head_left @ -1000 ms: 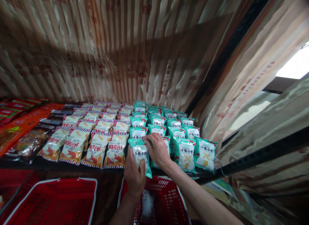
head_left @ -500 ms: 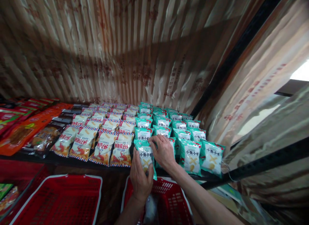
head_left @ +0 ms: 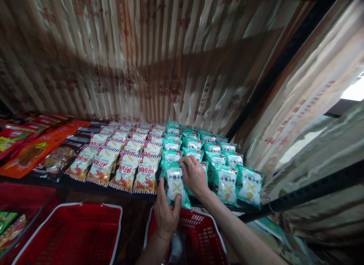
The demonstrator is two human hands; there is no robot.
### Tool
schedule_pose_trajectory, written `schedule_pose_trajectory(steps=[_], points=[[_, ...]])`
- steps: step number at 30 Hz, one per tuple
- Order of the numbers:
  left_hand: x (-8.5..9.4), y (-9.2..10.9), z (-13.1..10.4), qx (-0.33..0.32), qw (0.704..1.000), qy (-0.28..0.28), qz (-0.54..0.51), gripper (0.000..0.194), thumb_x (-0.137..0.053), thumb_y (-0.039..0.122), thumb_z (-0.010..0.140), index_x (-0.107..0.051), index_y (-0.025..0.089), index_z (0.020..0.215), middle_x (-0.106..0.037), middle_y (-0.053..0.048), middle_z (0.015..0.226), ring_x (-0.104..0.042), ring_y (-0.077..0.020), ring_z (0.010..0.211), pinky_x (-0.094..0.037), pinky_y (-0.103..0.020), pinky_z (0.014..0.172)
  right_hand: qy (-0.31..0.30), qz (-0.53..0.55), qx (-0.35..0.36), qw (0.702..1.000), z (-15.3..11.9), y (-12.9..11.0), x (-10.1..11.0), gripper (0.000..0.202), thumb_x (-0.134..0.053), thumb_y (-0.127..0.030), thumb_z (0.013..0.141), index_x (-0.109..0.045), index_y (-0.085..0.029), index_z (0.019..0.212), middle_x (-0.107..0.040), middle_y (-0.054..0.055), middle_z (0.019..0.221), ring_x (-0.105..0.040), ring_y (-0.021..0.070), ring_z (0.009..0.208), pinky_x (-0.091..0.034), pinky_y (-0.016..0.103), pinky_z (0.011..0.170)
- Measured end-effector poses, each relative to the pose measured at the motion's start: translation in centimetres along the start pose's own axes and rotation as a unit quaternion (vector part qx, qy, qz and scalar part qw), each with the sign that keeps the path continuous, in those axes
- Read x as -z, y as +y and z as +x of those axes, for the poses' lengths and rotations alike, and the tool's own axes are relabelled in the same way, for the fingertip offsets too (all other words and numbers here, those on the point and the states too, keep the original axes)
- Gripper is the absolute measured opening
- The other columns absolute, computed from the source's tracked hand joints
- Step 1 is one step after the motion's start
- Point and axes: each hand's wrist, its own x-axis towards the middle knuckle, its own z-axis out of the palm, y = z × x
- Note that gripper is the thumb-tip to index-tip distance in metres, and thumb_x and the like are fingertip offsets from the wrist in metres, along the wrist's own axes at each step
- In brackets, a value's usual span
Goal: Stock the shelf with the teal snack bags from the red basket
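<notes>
A green-and-white snack bag (head_left: pixel 174 181) stands upright at the shelf's front edge, the leftmost in the front row of like bags. My left hand (head_left: pixel 166 213) holds its lower left side, with the thumb on the front face and the fingers along the edge. At the bag's upper right corner, my right hand (head_left: pixel 195 175) has its fingers bent and pinched on the edge. Part of the bag behind the right hand is hidden. More green bags (head_left: pixel 224 185) stand in rows to the right and behind.
White-and-orange snack bags (head_left: pixel 122 172) fill the shelf to the left, beyond them brown, orange and red packets (head_left: pixel 42 147). Below are two red baskets (head_left: pixel 82 227) (head_left: pixel 206 234) with pale rims. A dark shelf post (head_left: pixel 267 82) slants at the right, before striped sheeting (head_left: pixel 159 60).
The held bag has come slightly up and right and stands straighter against the row. My left thumb sits lower on its front. The view has shifted a little.
</notes>
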Motion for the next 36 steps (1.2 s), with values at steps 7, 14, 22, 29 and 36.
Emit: schedule_pose_trajectory(steps=[7,14,22,29,36], points=[[-0.2,-0.6,0.1,-0.011,0.999,0.012,0.027,0.06,-0.051,0.033,0.088,-0.029,0.014,0.14,-0.057,-0.019,0.127,-0.058,-0.0247,0.115,-0.052,-0.037,0.089,-0.099,0.127,0.005,0.987,1.9,-0.1,1.8,0.016,-0.054,-0.028,0.088,-0.066,-0.021,0.095,-0.066,0.004,0.086,-0.061,0.0172,0.081,-0.047,0.029,0.075],[0.2,-0.2,0.2,-0.069,0.995,-0.003,0.065,0.051,-0.048,0.03,0.088,-0.037,0.013,0.135,-0.061,-0.018,0.122,-0.062,-0.0221,0.109,-0.053,-0.032,0.085,-0.136,0.177,-0.005,0.975,2.1,0.3,1.4,0.011,-0.062,-0.022,0.083,-0.068,-0.02,0.075,-0.067,0.002,0.076,-0.062,0.0153,0.074,-0.047,0.027,0.071],[1.1,-0.5,0.0,0.006,0.999,-0.018,-0.048,0.041,-0.044,0.036,0.089,-0.05,0.014,0.124,-0.065,-0.015,0.113,-0.064,-0.0223,0.103,-0.052,-0.035,0.087,-0.095,0.151,-0.012,0.984,1.6,-0.2,0.4,0.015,-0.059,-0.021,0.085,-0.067,-0.02,0.073,-0.067,0.001,0.076,-0.061,0.0152,0.075,-0.045,0.027,0.071],[1.8,-0.6,0.5,0.158,0.963,-0.073,-0.205,0.048,-0.044,0.051,0.087,-0.059,0.013,0.113,-0.068,-0.012,0.107,-0.064,-0.0218,0.097,-0.051,-0.034,0.086,-0.097,0.212,-0.019,0.972,1.8,0.1,0.4,0.014,-0.06,-0.021,0.083,-0.067,-0.021,0.071,-0.068,0.0,0.075,-0.062,0.0145,0.073,-0.047,0.027,0.071],[3.2,1.0,1.4,0.199,0.926,-0.206,-0.246,0.058,-0.057,0.047,0.08,-0.049,0.012,0.126,-0.067,-0.01,0.112,-0.064,-0.0216,0.1,-0.052,-0.032,0.085,-0.147,0.219,-0.009,0.964,2.0,-0.2,2.1,0.011,-0.062,-0.025,0.082,-0.07,-0.02,0.075,-0.069,0.001,0.076,-0.063,0.014,0.073,-0.047,0.026,0.069]])
